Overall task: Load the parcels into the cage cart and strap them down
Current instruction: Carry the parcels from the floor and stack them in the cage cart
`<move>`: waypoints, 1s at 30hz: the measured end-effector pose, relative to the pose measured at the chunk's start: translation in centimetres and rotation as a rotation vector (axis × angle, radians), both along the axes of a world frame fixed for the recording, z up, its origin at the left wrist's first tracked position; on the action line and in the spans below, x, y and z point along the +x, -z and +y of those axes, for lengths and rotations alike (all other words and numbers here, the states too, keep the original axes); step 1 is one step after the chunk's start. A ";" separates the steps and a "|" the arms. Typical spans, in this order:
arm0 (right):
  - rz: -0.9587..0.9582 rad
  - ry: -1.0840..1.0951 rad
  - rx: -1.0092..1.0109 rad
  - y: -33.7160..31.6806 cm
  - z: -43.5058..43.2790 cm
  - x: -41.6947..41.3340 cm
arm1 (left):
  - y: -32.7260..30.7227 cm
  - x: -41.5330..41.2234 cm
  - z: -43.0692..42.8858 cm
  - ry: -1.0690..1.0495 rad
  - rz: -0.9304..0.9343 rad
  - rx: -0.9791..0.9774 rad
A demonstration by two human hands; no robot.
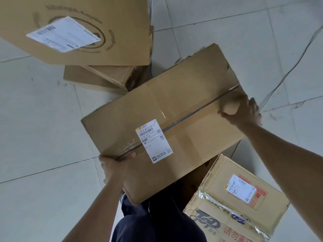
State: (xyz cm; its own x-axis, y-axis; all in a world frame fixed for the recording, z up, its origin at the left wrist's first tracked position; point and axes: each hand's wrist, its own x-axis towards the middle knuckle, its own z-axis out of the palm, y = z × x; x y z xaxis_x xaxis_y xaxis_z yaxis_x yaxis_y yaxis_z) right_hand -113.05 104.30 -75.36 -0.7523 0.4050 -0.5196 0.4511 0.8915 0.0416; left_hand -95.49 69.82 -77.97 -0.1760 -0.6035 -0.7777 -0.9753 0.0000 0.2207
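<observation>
Between left hand [113,165] and right hand [244,112], parcel [174,109] in grip, long axis diagonal.

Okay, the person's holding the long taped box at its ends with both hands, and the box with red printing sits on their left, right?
Not quite. The head view shows the box with red printing on their right, under the right forearm. The rest holds: the left hand and right hand grip the long taped box at its ends.
</observation>
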 end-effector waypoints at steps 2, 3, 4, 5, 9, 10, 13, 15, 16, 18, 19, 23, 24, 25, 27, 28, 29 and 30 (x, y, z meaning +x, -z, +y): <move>-0.054 0.074 -0.036 0.8 0.9 -1.1 | 0.9 0.3 -0.1 -0.008 0.019 0.007; -0.081 0.117 -0.061 1.1 1.4 -1.5 | 1.1 0.5 -0.1 -0.011 0.035 0.015; -0.097 0.141 -0.076 1.2 1.7 -1.7 | 1.2 0.6 0.0 -0.005 0.057 0.016; -0.100 0.144 -0.071 1.3 1.8 -1.8 | 1.2 0.6 0.1 0.001 0.075 0.017; -0.078 0.158 -0.036 0.4 1.4 -1.1 | 0.6 0.8 -0.4 -0.011 0.112 0.020; -0.086 0.172 -0.037 0.0 1.2 -0.7 | 0.4 1.0 -0.9 -0.013 0.122 0.017; -0.080 0.180 -0.015 -1.4 0.7 1.1 | -0.9 1.5 -2.5 -0.006 0.134 0.007; -0.060 0.166 -0.005 -2.6 -0.2 2.3 | -2.2 2.1 -3.5 -0.012 0.123 -0.006; -0.054 0.165 -0.006 -3.3 -0.7 2.8 | -3.1 2.5 -3.9 -0.021 0.110 -0.018; -0.046 0.164 -0.006 -4.9 -1.6 3.6 | -5.0 3.1 -4.7 -0.043 0.084 -0.046; -0.044 0.160 -0.010 -5.7 -2.1 3.9 | -5.9 3.5 -5.0 -0.049 0.078 -0.056; -0.024 0.121 -0.030 -9.0 -3.8 4.9 | -9.5 5.0 -6.6 -0.064 0.082 -0.086; -0.013 0.118 -0.033 -9.8 -4.3 5.2 | -10.4 5.4 -7.0 -0.065 0.086 -0.094; -0.002 0.114 -0.037 -10.7 -4.8 5.5 | -11.3 5.7 -7.5 -0.066 0.095 -0.103; 0.012 0.109 -0.046 -12.4 -5.7 6.2 | -13.3 6.2 -8.3 -0.066 0.114 -0.115; 0.017 0.111 -0.050 -13.0 -6.0 6.5 | -13.9 6.4 -8.6 -0.062 0.120 -0.121; 0.027 0.101 -0.056 -13.9 -6.5 6.8 | -15.0 6.7 -9.1 -0.067 0.131 -0.126; 0.033 0.092 -0.062 -14.8 -6.9 7.2 | -16.1 7.0 -9.6 -0.075 0.141 -0.127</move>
